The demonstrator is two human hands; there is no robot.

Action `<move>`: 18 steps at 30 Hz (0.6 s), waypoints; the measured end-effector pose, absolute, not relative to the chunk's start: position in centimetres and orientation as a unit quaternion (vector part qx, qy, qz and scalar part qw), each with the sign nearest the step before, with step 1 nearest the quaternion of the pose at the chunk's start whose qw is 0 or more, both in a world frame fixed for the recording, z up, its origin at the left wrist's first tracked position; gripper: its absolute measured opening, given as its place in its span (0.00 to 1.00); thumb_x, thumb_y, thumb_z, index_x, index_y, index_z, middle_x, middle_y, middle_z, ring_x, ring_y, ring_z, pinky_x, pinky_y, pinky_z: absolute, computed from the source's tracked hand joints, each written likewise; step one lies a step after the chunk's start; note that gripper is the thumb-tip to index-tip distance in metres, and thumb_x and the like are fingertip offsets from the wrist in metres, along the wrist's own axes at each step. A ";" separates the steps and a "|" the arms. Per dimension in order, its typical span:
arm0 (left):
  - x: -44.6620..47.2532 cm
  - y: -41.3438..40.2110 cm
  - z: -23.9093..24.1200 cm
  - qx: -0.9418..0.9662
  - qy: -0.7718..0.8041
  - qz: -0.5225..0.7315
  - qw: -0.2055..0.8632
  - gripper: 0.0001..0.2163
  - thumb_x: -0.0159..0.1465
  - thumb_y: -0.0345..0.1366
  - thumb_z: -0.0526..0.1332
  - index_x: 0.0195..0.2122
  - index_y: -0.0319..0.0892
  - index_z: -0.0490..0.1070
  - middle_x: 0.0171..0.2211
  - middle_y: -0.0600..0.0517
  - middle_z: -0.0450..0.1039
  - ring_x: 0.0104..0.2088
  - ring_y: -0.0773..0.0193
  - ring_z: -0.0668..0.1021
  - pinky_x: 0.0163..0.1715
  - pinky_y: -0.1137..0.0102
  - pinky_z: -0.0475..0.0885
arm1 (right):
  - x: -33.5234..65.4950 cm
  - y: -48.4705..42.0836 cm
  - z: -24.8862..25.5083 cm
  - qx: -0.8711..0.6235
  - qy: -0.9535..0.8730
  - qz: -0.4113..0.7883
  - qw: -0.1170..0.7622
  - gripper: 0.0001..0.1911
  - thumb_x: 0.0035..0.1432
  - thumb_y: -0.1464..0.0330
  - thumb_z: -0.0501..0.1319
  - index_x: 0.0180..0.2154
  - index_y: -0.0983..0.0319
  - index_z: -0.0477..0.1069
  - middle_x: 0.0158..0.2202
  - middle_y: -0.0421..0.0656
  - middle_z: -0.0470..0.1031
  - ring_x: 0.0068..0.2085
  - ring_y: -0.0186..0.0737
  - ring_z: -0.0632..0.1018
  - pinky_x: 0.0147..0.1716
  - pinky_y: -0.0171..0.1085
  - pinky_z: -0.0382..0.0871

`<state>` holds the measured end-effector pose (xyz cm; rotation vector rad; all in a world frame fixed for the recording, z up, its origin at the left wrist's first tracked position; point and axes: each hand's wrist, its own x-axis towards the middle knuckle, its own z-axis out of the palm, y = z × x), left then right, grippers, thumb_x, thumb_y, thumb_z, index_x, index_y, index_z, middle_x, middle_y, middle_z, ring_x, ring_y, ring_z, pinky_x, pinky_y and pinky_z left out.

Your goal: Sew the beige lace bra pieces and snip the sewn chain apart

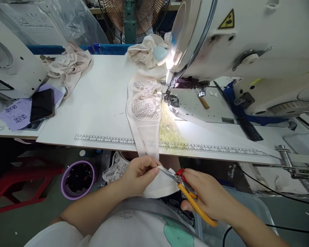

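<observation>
A cream lace bra (146, 108) lies on the white sewing table with one end hanging over the front edge. The fingers of my left hand (137, 175) pinch the hanging end of the bra. In my right hand (209, 192) is a pair of scissors (197, 206) with orange and red on the handles. Its blades point left and reach the bra's edge beside my left fingertips; whether they are parted is hard to see. The sewing machine's lit needle area (167, 96) is just right of the lace cups.
The sewing machine (247, 44) fills the upper right. More bras (69, 67) and a phone (42, 104) lie at left. A printed ruler (105, 139) runs along the table's front. Below are a purple bin (64, 187) and a red stool (25, 178). Behind stands a fan (130, 22).
</observation>
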<state>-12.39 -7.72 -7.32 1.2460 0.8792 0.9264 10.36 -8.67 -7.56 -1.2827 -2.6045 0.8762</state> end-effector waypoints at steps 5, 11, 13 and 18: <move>-12.2 -7.7 -7.4 0.538 0.387 0.406 0.630 0.09 0.60 0.38 0.57 0.25 0.39 0.63 0.33 0.46 0.70 0.32 0.65 0.71 0.33 0.70 0.66 | 10.3 -8.6 -7.6 -0.427 -0.859 0.278 0.049 0.24 0.52 0.45 0.53 0.24 0.58 0.55 0.23 0.39 0.62 0.22 0.36 0.64 0.20 0.35 0.58; -12.3 -7.7 -7.4 0.538 0.384 0.407 0.630 0.10 0.61 0.37 0.57 0.25 0.39 0.62 0.31 0.47 0.70 0.32 0.65 0.71 0.31 0.70 0.67 | 10.3 -8.8 -8.1 -0.442 -0.845 0.296 0.060 0.24 0.55 0.47 0.51 0.21 0.58 0.52 0.20 0.38 0.61 0.21 0.35 0.63 0.20 0.34 0.58; -12.3 -7.8 -7.4 0.547 0.376 0.410 0.626 0.10 0.61 0.37 0.56 0.25 0.39 0.63 0.32 0.47 0.70 0.31 0.65 0.72 0.31 0.70 0.67 | 10.4 -8.7 -8.0 -0.447 -0.836 0.306 0.083 0.26 0.56 0.45 0.48 0.20 0.58 0.51 0.19 0.38 0.59 0.20 0.35 0.62 0.19 0.34 0.57; -12.6 -7.8 -7.3 0.596 0.376 0.400 0.586 0.07 0.62 0.34 0.55 0.29 0.38 0.68 0.34 0.45 0.73 0.34 0.63 0.74 0.33 0.70 0.69 | 11.2 -8.3 -7.4 -0.497 -0.761 0.356 0.215 0.29 0.52 0.40 0.46 0.24 0.59 0.61 0.21 0.38 0.59 0.21 0.35 0.62 0.18 0.35 0.58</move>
